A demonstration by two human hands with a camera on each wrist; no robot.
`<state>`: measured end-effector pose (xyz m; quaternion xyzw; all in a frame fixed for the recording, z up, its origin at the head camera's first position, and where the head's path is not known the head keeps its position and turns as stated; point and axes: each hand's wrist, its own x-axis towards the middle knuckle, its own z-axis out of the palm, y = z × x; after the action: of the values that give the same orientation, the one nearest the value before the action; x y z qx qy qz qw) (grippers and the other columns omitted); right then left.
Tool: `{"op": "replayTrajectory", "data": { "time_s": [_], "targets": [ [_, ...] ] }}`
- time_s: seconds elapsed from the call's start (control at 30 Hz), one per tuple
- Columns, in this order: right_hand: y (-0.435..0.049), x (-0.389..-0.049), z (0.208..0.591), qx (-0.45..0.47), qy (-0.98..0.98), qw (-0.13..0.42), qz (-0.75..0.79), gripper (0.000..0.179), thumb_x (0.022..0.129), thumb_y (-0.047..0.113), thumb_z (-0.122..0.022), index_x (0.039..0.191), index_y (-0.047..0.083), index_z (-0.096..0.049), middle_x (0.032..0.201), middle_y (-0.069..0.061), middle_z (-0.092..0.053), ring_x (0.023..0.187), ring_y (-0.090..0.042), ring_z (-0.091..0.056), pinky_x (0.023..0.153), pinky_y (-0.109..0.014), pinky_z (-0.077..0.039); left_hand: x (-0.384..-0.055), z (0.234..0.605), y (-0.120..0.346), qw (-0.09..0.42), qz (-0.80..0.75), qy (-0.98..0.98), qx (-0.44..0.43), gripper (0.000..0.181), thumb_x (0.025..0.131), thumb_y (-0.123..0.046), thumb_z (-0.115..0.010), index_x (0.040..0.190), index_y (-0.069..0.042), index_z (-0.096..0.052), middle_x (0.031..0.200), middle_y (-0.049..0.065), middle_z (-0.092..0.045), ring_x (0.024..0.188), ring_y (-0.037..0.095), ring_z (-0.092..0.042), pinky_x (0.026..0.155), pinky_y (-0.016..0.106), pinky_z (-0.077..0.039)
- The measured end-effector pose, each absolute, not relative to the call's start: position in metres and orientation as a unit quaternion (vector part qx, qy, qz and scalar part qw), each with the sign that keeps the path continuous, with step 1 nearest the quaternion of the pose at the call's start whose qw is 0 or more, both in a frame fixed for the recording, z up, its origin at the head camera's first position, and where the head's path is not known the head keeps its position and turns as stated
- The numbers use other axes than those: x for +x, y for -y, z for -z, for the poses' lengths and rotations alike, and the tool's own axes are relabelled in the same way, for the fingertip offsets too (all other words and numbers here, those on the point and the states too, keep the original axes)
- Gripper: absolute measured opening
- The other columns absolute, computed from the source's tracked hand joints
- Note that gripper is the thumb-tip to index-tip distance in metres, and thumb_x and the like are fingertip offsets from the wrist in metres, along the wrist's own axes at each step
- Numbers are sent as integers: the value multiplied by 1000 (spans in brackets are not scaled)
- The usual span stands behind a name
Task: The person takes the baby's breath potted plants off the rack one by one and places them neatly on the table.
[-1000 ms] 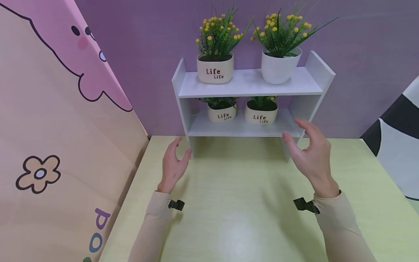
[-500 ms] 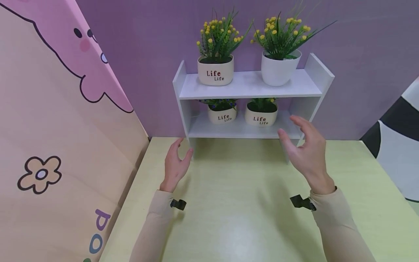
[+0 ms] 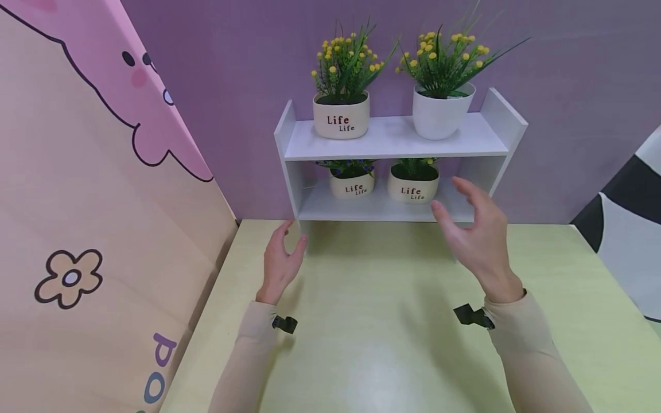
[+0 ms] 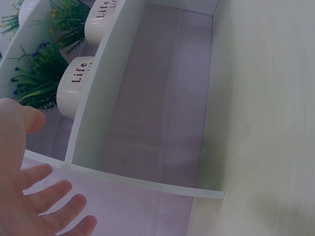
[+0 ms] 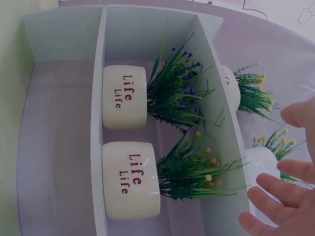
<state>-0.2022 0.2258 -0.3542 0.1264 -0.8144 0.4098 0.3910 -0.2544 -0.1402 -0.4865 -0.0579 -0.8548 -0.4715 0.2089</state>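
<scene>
A white two-tier shelf (image 3: 391, 133) stands on the table against the purple wall. Its upper tier bears a "Life" pot (image 3: 341, 121) and a plain white pot (image 3: 441, 117), both with yellow flowers. Below sit a "Life" pot with blue flowers (image 5: 124, 97) and a "Life" pot with yellow flowers (image 5: 130, 181). My left hand (image 3: 281, 264), fingers spread and lightly bent, is near the shelf's lower left side. My right hand (image 3: 480, 244) overlaps the shelf's lower right side in the head view, thumb and fingers apart. Both palms hold nothing.
The pale table (image 3: 361, 321) stretches in front of the shelf. On the left rises a cartoon-printed panel (image 3: 129, 229); a black-and-white surface (image 3: 627, 246) borders the right. Beneath the lower tier is a gap between the shelf's side panels (image 4: 160, 185).
My right hand has moved left and slightly up toward the shelf. The left hand has shifted slightly right. Pots and shelf keep their places, while the head view has tilted a little.
</scene>
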Motion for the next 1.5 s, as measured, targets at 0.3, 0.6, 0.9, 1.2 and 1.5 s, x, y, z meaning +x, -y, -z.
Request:
{"op": "replayTrajectory", "data": {
  "time_s": [0.3, 0.6, 0.9, 1.2, 1.5],
  "targets": [
    [-220, -204, 350, 125, 817, 387, -409, 52, 91, 12, -81, 139, -4, -66, 138, -23, -70, 130, -43, -64, 106, -14, -39, -259, 485, 139, 207, 472, 855, -59, 60, 105, -37, -65, 155, -7, -53, 155, 16, -57, 140, 38, -56, 113, 61, -45],
    [-215, -210, 346, 138, 813, 396, -403, 52, 91, 15, -81, 138, -1, -68, 138, -19, -71, 130, -40, -65, 106, -16, -41, -262, 484, 137, 204, 482, 850, -57, 59, 105, -39, -64, 156, -11, -53, 156, 15, -57, 139, 37, -56, 113, 61, -44],
    [-212, -213, 341, 144, 812, 395, -404, 51, 91, 15, -82, 138, -2, -68, 139, -18, -71, 131, -38, -65, 108, -19, -42, -266, 481, 134, 213, 483, 847, -58, 59, 104, -38, -65, 155, -10, -54, 154, 14, -59, 138, 37, -57, 114, 62, -43],
    [-206, -217, 339, 147, 811, 394, -406, 50, 92, 16, -82, 137, -1, -69, 138, -17, -72, 129, -38, -67, 107, -21, -44, -270, 479, 133, 215, 491, 842, -61, 58, 103, -36, -66, 153, -10, -55, 155, 14, -59, 138, 37, -58, 113, 60, -46],
    [-199, -222, 337, 149, 808, 398, -408, 49, 92, 16, -82, 136, -1, -69, 137, -18, -72, 128, -38, -67, 111, -24, -44, -274, 484, 134, 216, 508, 832, -58, 56, 104, -37, -66, 153, -11, -53, 154, 13, -59, 138, 37, -59, 102, 60, -54]
  ]
}}
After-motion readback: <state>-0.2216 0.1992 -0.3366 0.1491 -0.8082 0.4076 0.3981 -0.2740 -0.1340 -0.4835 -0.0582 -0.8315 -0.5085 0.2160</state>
